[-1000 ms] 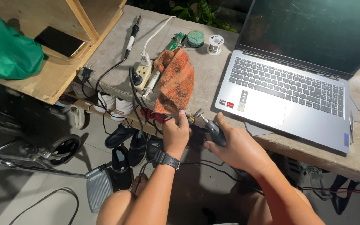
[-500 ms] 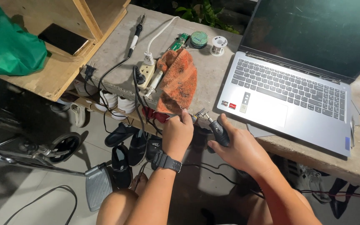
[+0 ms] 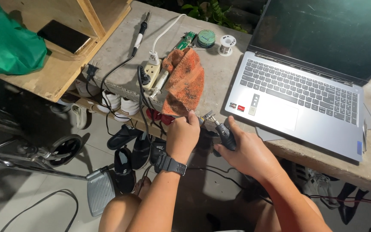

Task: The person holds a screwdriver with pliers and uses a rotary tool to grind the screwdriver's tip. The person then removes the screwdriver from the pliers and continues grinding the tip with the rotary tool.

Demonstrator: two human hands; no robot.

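Note:
My right hand [image 3: 250, 152] grips a small dark rotary tool [image 3: 225, 134] below the front edge of the concrete table [image 3: 220, 77]. My left hand [image 3: 182, 135], with a black watch on its wrist, pinches the metal tip [image 3: 208, 117] of that tool. Just above my left hand an orange rag [image 3: 184, 81] hangs over the table edge.
An open silver laptop [image 3: 297, 86] sits at the right. A white power strip [image 3: 150, 74], soldering iron [image 3: 139, 32], green circuit board [image 3: 184, 41] and solder spools [image 3: 226, 43] lie at the back. At the left are a wooden shelf with a phone [image 3: 63, 35] and a green bag [image 3: 7, 43]; shoes lie below.
My hands have stayed together at the table edge on the tool. The view has shifted slightly, and my right hand has turned the tool a little.

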